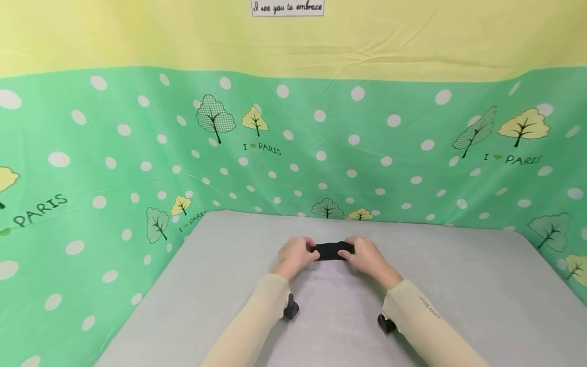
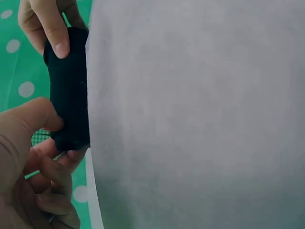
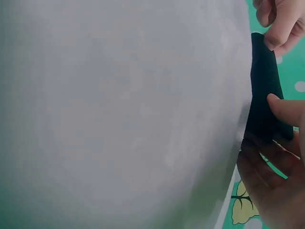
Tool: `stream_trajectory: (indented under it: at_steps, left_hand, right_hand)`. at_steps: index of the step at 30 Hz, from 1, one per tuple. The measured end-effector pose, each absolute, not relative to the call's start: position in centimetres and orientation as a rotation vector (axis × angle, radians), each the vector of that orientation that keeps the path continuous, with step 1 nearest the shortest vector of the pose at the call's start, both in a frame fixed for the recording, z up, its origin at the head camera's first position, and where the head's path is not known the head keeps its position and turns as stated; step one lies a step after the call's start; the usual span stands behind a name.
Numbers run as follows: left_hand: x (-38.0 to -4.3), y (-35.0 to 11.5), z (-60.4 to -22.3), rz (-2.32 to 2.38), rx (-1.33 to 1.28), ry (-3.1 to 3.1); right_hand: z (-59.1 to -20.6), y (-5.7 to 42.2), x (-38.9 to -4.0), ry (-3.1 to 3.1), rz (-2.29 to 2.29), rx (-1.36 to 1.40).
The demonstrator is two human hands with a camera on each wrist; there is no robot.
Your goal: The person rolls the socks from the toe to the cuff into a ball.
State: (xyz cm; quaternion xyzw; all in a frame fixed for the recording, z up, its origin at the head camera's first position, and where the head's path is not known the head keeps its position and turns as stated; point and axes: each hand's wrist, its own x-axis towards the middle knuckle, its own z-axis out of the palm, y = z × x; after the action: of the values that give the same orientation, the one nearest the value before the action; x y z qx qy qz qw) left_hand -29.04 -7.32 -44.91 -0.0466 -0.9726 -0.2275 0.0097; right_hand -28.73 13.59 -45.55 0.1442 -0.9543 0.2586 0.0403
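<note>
A black piece of soft cloth (image 1: 329, 251), folded or rolled into a short flat bundle, is held between both hands over the far part of the table. My left hand (image 1: 295, 256) pinches its left end, thumb on the near face and fingers behind. At the other end my right hand (image 1: 367, 259) grips it the same way. The left wrist view shows the bundle (image 2: 70, 90) with the left thumb pressed into its lower end. In the right wrist view the right thumb lies on the dark cloth (image 3: 263, 71), fingers spread beneath its end.
A grey-covered table (image 1: 220, 285) spreads out below the arms. Behind it and at both sides hangs a green curtain (image 1: 339, 137) with white dots and printed trees. A small lettered sign (image 1: 287, 7) is at the top. Dark wrist devices (image 1: 291, 308) sit under the sleeves.
</note>
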Motion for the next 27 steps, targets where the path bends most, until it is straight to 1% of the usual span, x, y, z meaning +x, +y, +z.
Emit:
stream_trajectory:
  at_steps: [6,13,16,22,27]
  left_hand:
    - [-29.8,-6.9,-44.7,-0.792,-0.04,-3.055]
    - [-30.9,-7.0,-44.5,-0.825,0.046,-3.112]
    - [-31.3,-7.0,-44.4,-0.831,0.071,-3.148]
    - [-31.9,-6.9,-44.1,-0.846,0.112,-3.217]
    - [-31.9,-6.8,-44.0,-0.854,0.126,-3.228]
  right_hand:
    - [-45.4,13.8,-30.0,-2.991,0.957,0.331]
    - [-44.3,13.5,-31.2,-3.122,1.158,0.184]
    - [-43.8,13.4,-31.5,-3.161,1.178,0.119]
    - [-43.1,13.4,-31.7,-3.207,1.161,0.116]
    - [-43.4,13.5,-31.8,-3.205,1.186,0.107]
